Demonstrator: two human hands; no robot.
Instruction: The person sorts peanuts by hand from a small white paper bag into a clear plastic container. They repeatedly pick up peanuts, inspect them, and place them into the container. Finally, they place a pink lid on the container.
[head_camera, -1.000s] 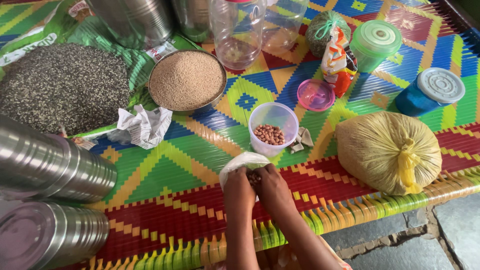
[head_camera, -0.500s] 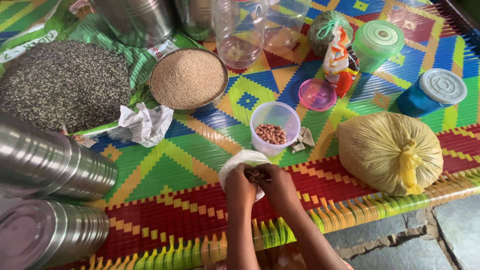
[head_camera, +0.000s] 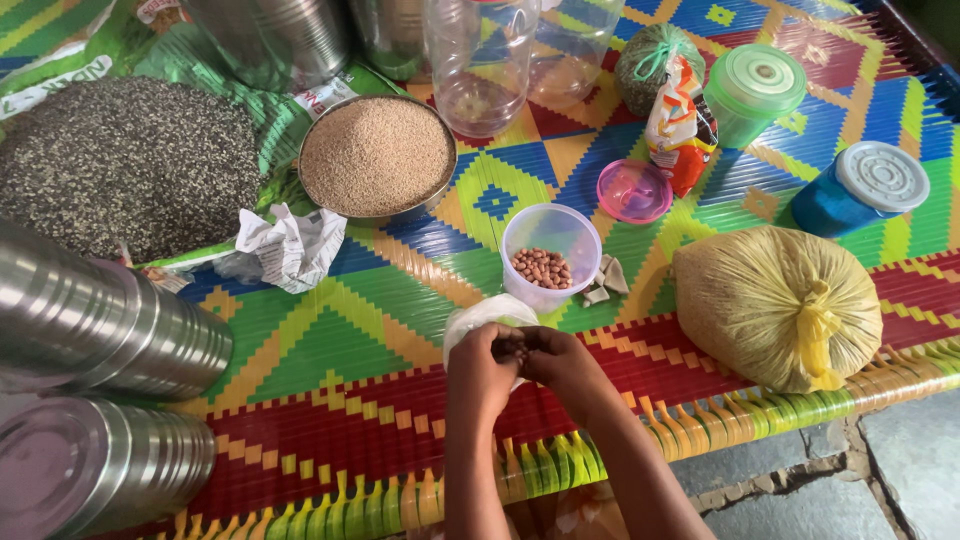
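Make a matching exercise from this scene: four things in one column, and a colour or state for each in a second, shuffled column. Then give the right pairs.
Things:
1. tied sack
2. clear cup
3. steel bowl
4. loose lid

States:
A. pink, lying on the mat
B. yellow, knotted shut
C. filled with fine tan grain
D. open, with peanuts at the bottom

Pairs: 1-B, 2-D, 3-C, 4-A

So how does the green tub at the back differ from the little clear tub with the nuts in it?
The green tub has its lid on; the clear tub is open, with a pink lid lying nearby. The green tub's contents are hidden, while the clear tub shows brown nuts through its wall. The green tub stands farther from the hands, the clear tub just beyond them. Both are round, upright and plastic.
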